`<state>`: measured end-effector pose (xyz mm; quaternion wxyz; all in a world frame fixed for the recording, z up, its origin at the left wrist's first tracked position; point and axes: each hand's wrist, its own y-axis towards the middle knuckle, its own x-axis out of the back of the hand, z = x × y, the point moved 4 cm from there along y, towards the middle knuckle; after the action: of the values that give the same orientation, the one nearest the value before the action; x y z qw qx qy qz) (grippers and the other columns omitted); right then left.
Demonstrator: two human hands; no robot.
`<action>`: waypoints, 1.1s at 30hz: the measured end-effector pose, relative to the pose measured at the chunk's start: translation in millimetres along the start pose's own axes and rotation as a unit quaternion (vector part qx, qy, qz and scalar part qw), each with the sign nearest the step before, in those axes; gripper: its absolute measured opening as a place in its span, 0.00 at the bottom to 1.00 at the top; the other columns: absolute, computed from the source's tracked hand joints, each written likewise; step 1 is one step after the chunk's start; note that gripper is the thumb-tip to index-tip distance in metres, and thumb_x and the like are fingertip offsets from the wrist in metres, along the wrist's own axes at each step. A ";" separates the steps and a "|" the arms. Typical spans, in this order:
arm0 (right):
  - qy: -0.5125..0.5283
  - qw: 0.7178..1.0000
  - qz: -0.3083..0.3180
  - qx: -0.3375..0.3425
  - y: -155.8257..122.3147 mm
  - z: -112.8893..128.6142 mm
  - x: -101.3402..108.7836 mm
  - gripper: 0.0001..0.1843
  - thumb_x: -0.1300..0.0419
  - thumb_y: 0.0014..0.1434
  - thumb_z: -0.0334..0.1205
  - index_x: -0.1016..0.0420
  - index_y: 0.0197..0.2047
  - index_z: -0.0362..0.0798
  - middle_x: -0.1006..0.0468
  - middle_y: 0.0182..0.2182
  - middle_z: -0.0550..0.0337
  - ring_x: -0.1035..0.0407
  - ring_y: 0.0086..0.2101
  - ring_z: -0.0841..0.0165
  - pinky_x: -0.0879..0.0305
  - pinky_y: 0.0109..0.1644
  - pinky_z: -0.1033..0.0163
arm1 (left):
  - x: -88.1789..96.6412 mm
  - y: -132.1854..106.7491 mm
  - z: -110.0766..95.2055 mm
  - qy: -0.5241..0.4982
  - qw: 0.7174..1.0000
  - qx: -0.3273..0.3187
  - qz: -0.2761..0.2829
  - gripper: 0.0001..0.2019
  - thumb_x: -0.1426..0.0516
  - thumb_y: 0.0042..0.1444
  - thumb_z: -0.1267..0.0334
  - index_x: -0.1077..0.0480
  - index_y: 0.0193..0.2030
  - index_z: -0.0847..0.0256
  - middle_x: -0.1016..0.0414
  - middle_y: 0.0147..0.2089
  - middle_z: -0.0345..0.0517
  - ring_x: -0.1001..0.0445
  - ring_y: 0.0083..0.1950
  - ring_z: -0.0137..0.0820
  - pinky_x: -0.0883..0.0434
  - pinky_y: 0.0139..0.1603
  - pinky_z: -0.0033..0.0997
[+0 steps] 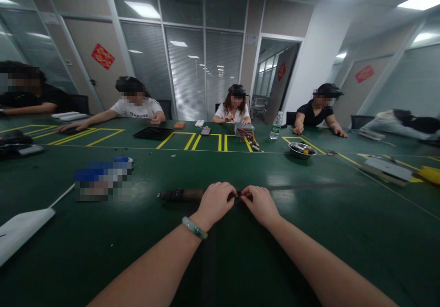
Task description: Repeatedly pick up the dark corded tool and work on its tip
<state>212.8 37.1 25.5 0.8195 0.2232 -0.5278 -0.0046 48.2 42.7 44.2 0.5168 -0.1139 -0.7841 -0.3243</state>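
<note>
A dark cylindrical tool [182, 195], much like an electric screwdriver, lies sideways on the green table, its narrow metal tip pointing left. Around its right end curl the fingers of my left hand [217, 202], which hide that part; a green bangle is on the wrist. My right hand [260, 205] is closed in a pinch close by, with thumb and fingertips at a small dark piece [238, 194] between the two hands. Whether this piece belongs to the tool cannot be made out.
Left stand a blurred blue-and-white item [103, 176] and a white object with a cord [25, 229]. Farther back are a black tray [153, 133], a wired grey box [244, 129], a bottle [276, 126] and a metal bowl [301, 150]. Several people sit across the table.
</note>
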 end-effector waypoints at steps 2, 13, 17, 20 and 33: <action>-0.033 0.999 -0.008 0.035 1.0 4.1 -1.4 0.01 0.40 0.62 0.37 0.27 0.38 0.50 0.24 0.36 0.62 0.32 0.39 0.66 0.45 0.46 0.58 | -0.7 0.2 0.7 0.003 1.000 0.001 0.002 0.06 0.45 0.58 0.65 0.29 0.42 0.56 0.27 0.44 0.42 0.30 0.46 0.35 0.34 0.49 0.37; -0.172 0.971 -0.030 0.162 3.3 13.5 -3.8 0.05 0.45 0.66 0.33 0.27 0.39 0.46 0.25 0.40 0.54 0.33 0.43 0.62 0.44 0.49 0.55 | -0.8 0.8 1.5 0.000 1.000 -0.007 -0.013 0.05 0.43 0.56 0.67 0.29 0.40 0.57 0.26 0.42 0.41 0.30 0.44 0.35 0.36 0.46 0.36; -0.138 0.981 0.028 0.137 9.0 7.5 -10.8 0.05 0.46 0.66 0.32 0.29 0.43 0.45 0.26 0.48 0.53 0.32 0.46 0.63 0.40 0.52 0.58 | 0.6 0.1 2.0 -0.003 1.000 -0.009 -0.013 0.04 0.43 0.57 0.66 0.30 0.40 0.56 0.27 0.42 0.40 0.30 0.44 0.34 0.36 0.47 0.36; -0.131 0.984 0.067 0.100 12.9 4.6 -13.5 0.05 0.47 0.67 0.34 0.30 0.44 0.46 0.23 0.39 0.57 0.29 0.38 0.65 0.36 0.43 0.62 | 1.2 -0.7 2.6 -0.001 1.000 -0.011 -0.009 0.04 0.43 0.57 0.66 0.30 0.40 0.56 0.27 0.42 0.40 0.30 0.44 0.34 0.35 0.46 0.36; -0.179 0.973 0.129 0.062 20.5 -1.7 -13.2 0.06 0.50 0.67 0.34 0.32 0.44 0.47 0.25 0.39 0.56 0.29 0.41 0.65 0.39 0.46 0.65 | 24.9 -12.1 -18.1 -0.065 0.993 -0.084 -0.049 0.09 0.47 0.60 0.67 0.31 0.47 0.57 0.27 0.46 0.43 0.30 0.48 0.34 0.34 0.51 0.36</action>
<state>203.7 59.4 21.2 0.6896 0.1993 -0.6898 0.0942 44.4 18.3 66.2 0.4366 -0.1389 -0.7908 -0.4059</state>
